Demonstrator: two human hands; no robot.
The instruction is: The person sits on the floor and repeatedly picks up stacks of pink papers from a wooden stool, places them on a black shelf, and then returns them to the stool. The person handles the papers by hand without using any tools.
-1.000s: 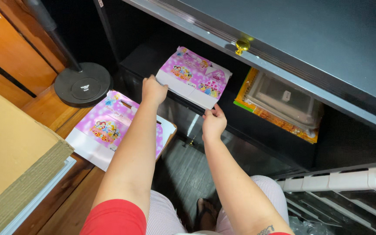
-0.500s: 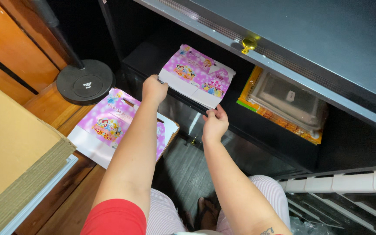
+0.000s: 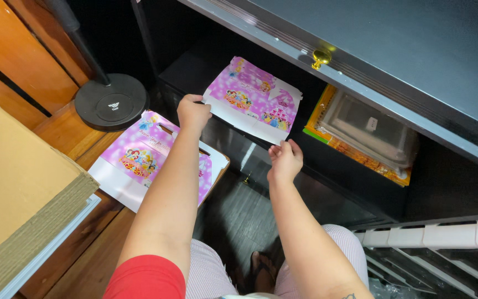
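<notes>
Pink printed flat cardboard box blank [image 3: 254, 99] lies ahead on the dark cabinet shelf [image 3: 195, 66], long axis left–right — left hand [image 3: 192, 112] pinches its left edge, right hand [image 3: 285, 160] apparently grips its near-right corner

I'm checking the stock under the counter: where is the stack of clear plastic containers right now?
In the head view, the stack of clear plastic containers sits on the dark shelf under the countertop, to the right of the pink flat carton that both hands hold.

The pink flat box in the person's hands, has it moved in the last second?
No real move: the pink flat box stays on the shelf edge, left of the yellow-edged tray.
</notes>
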